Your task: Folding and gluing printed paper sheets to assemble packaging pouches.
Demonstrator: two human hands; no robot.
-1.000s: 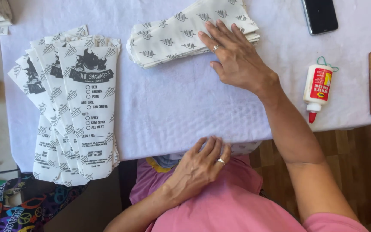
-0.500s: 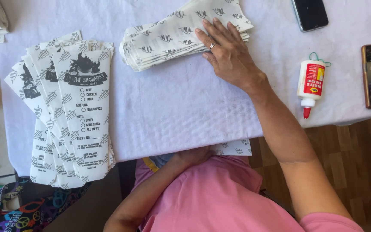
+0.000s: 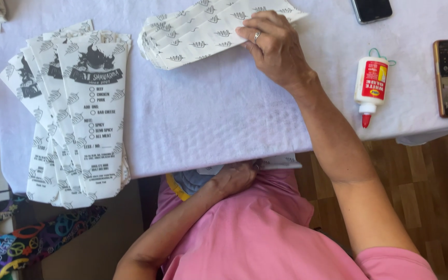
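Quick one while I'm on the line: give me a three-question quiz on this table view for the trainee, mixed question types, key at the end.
1. True or false: the right hand rests on the stack of white patterned paper sleeves.
2. Multiple choice: the red tip of the white glue bottle points toward A) the table's far edge, B) the person, C) the fanned pile of printed paper bags.
3. Fill in: the left hand is at the near edge of the table, against the person's ____ shirt.

Key: 1 true; 2 B; 3 pink.
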